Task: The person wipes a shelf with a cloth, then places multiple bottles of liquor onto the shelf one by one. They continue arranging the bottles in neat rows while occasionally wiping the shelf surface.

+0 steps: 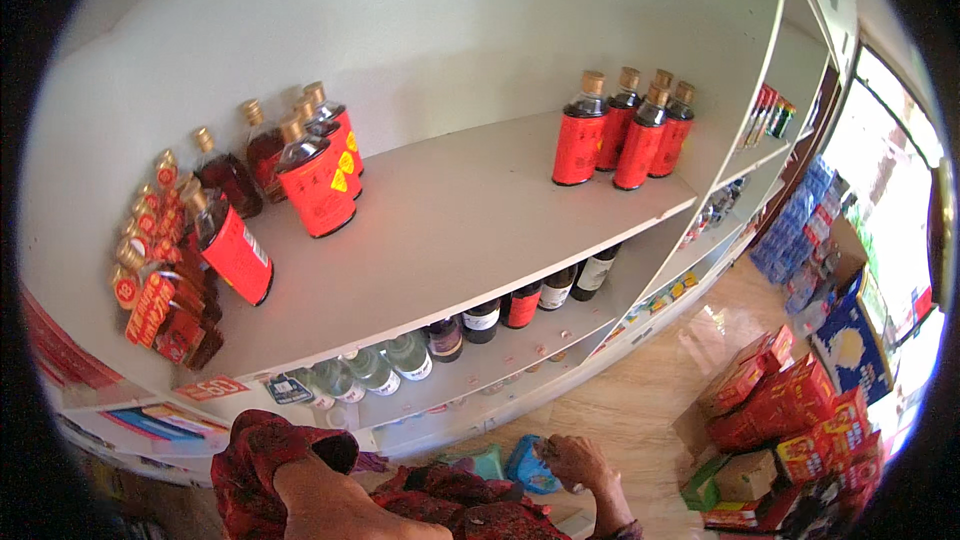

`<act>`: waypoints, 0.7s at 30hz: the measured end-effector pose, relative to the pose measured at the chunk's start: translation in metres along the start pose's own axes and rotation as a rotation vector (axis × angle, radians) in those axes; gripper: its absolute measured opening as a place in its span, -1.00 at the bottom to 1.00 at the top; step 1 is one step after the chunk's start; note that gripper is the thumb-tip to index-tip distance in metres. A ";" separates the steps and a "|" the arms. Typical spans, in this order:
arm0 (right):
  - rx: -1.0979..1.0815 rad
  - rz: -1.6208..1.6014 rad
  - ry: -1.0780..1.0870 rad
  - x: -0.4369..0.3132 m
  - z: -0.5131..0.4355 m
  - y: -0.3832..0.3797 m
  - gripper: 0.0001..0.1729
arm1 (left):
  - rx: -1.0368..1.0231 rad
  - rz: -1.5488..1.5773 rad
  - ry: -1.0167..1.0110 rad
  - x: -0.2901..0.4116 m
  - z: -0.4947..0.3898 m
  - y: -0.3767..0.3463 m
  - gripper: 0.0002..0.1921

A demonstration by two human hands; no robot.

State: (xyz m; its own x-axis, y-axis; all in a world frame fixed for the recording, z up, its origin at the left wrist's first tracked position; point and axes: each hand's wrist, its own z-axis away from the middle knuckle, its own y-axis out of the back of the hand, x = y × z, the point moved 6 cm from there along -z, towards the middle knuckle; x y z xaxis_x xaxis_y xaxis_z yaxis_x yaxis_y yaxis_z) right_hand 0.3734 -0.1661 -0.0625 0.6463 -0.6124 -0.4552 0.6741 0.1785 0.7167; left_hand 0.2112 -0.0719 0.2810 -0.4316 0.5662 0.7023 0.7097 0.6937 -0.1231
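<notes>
My right hand (576, 462) is low in the view, its fingers bent beside a blue plastic item (531, 465); whether it grips anything is unclear. My left hand is out of view; only a bare part of the arm and a dark red patterned sleeve show at the bottom. Before me, a white shelf board (420, 255) bears bottles with red labels and gold caps: a group on the right (579, 146), others left of centre (319, 195), and one leaning at the left (238, 259). Smaller amber bottles with red tags (180, 315) crowd the left end.
Below stand clear bottles (409, 356) and dark wine bottles (480, 320). A shelf divider (720, 157) rises at the right. Red cartons (780, 405), a dark blue box (853, 345) and packs of water bottles (795, 221) stand on the wood-look floor (637, 397) near a bright doorway.
</notes>
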 end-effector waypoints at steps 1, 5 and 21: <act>-0.060 -0.098 -0.081 0.006 -0.003 -0.018 -0.62 | 0.002 0.126 0.097 -0.002 -0.004 0.001 -0.55; -0.054 -0.100 -0.006 0.003 -0.012 -0.068 -0.64 | -0.137 0.374 0.379 -0.015 -0.015 -0.002 -0.48; 0.067 -0.212 0.113 0.001 -0.016 -0.106 -0.70 | -0.441 0.333 0.282 -0.065 -0.082 -0.011 -0.64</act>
State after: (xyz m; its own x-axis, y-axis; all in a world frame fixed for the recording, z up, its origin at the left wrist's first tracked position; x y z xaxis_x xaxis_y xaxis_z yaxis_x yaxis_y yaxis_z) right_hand 0.3089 -0.1735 -0.1473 0.5315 -0.5402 -0.6524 0.7759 0.0015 0.6309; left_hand 0.2767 -0.1527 0.2940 -0.0260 0.5394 0.8416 0.9702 0.2167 -0.1089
